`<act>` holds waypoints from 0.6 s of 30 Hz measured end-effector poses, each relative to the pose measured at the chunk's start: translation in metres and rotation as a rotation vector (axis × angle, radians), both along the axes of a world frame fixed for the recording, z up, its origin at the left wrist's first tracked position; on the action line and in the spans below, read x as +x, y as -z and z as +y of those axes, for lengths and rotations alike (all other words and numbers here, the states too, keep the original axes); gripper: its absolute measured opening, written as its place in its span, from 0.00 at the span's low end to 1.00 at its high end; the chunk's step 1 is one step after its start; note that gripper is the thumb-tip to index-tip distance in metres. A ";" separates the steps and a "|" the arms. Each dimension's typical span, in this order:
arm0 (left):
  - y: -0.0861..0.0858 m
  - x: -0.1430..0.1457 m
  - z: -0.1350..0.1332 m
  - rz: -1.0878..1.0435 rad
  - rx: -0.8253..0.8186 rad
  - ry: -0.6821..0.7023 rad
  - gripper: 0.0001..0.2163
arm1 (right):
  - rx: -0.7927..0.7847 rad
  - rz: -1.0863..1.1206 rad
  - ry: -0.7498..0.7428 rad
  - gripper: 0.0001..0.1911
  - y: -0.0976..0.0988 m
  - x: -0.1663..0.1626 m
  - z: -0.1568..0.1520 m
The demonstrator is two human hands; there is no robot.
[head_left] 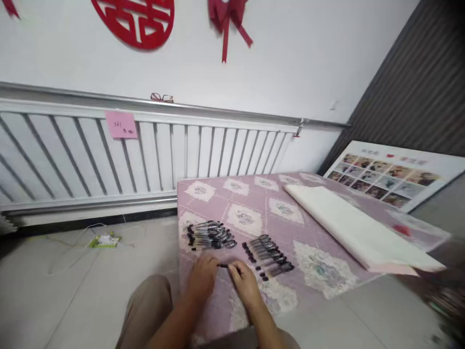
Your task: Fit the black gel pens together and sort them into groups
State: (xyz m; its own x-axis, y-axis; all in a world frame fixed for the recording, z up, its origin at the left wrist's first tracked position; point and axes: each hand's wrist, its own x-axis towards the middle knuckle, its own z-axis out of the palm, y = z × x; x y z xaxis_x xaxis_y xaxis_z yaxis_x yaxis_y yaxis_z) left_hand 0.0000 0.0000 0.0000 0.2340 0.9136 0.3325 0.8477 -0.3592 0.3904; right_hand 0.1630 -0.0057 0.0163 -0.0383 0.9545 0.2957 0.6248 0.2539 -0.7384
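Note:
Between my two hands a thin black pen (pixel 223 265) shows, with most of its length hidden by the fingers. My left hand (pixel 202 277) is closed on its left end, and my right hand (pixel 244 282) pinches the right end between thumb and fingers. Just beyond my left hand lies a loose pile of clear-barrelled pens with black ends (pixel 210 235). To the right of my right hand, several similar pens (pixel 268 256) are laid side by side in a slanting row, with small black caps at their left ends.
A pink patterned cloth (pixel 245 218) covers the table. On its right side lies a folded white sheet (pixel 348 223), with a photo board (pixel 385 177) leaning behind. A white radiator (pixel 203 150) lines the wall. A power strip with cables (pixel 105 240) is on the floor at left.

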 end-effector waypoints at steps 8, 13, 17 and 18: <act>0.002 -0.002 0.003 0.022 -0.039 0.008 0.10 | 0.001 0.106 -0.004 0.11 0.004 0.001 0.002; -0.003 -0.001 0.001 0.020 -0.043 0.007 0.11 | 0.006 0.076 -0.043 0.12 0.005 0.000 0.002; -0.004 -0.001 0.001 0.008 -0.047 -0.009 0.11 | -0.011 0.105 -0.015 0.10 0.005 0.000 0.002; -0.004 -0.001 0.001 0.004 -0.047 -0.006 0.11 | -0.013 0.107 -0.019 0.10 0.005 0.000 0.003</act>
State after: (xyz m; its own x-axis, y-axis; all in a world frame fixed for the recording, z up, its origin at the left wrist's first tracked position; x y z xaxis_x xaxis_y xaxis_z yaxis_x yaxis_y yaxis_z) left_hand -0.0014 0.0011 0.0036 0.2294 0.9297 0.2881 0.8517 -0.3350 0.4030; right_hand 0.1630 -0.0030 0.0116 -0.0248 0.9578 0.2862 0.5373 0.2542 -0.8042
